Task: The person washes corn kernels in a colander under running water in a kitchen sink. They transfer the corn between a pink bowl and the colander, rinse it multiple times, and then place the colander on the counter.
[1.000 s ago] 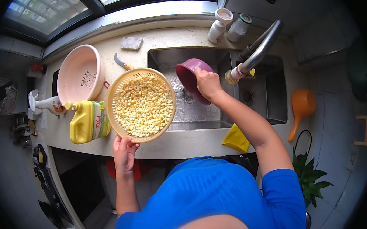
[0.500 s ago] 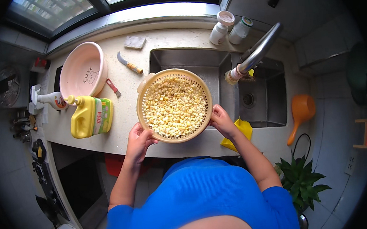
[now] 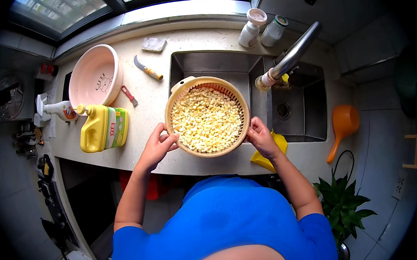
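Observation:
A round tan colander full of pale yellow corn kernels is held over the front left part of the steel sink. My left hand grips its rim at the near left, thumb on top. At the near right, my right hand is closed on the opposite side of the rim; the fingers beneath are partly hidden. A yellow cloth hangs at the counter's front edge beside my right hand.
Left on the counter stand a pink basin, a yellow jug and a spray bottle. A curved knife and a red-handled scraper lie nearby. The faucet arches over the sink; an orange ladle lies right.
The colander has shifted to the right with both hands on it and has turned slightly, its handle tab moving toward the far side. The kernels have shifted inside.

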The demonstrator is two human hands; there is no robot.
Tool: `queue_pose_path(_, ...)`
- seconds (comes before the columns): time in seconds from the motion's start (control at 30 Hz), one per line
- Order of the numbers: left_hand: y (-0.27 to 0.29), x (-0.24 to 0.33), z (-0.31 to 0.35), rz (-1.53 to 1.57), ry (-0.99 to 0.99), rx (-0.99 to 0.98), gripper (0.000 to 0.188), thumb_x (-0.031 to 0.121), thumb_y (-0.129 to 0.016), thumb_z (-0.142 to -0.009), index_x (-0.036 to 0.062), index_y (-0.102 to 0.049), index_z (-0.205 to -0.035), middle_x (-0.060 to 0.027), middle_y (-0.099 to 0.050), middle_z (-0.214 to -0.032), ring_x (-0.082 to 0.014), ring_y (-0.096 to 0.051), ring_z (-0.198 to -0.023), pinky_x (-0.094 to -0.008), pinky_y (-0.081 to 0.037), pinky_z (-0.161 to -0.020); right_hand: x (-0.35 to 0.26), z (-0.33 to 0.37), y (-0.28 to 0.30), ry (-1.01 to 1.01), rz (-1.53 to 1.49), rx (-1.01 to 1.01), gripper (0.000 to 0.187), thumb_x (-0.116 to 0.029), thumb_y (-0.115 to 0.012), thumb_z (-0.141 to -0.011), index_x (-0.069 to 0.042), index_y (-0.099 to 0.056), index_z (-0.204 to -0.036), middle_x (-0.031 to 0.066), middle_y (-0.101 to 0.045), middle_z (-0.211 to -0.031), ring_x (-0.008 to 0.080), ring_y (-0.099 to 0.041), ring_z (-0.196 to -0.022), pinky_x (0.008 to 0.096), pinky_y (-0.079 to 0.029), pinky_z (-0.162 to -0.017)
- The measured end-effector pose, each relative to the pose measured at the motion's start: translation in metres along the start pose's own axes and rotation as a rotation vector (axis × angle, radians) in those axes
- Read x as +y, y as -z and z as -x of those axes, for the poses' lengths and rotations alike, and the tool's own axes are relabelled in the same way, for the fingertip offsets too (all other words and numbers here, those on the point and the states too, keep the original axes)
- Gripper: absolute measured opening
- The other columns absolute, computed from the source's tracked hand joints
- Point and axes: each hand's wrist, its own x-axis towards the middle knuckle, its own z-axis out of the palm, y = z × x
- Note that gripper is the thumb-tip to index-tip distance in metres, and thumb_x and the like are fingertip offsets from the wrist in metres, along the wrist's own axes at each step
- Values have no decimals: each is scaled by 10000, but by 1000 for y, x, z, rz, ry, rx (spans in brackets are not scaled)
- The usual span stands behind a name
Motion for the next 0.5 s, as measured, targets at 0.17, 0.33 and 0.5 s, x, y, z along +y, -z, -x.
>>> queue_pose_path(0.17, -2, -32, -17, 306, 54, -38, 181, 73, -591, -841, 60, -447, -952, -119, -553, -1030, -169, -567, -962, -335, -518, -812, 3, -1, 9, 23, 46, -17, 102, -144, -488, -933, -78, -414, -907, 29, -548, -854, 89, -560, -744, 244, -486, -677)
queue_pose_path(0.33, -11, -38, -34, 628, 118, -13, 588, -141, -614, -655, 28, -361, -1158, -144, -557, -1026, -219, -575, -950, -360, -484, -838, 4, 1, 8, -20, -69, 9, 90, -143, -476, -936, -75, -417, -929, 32, -557, -870, 96, -567, -763, 243, -487, -679)
queue_pose_path(0.5, -16, -52, -56, 536, 169, -96, 469, -120, -546, -682, 48, -382, -1088, -135, -538, -1045, -225, -561, -937, -374, -494, -794, 2, 5, 20, -48, -79, 64, 94, -163, -458, -944, -72, -442, -964, 37, -574, -858, 105, -581, -761, 259, -491, -705)
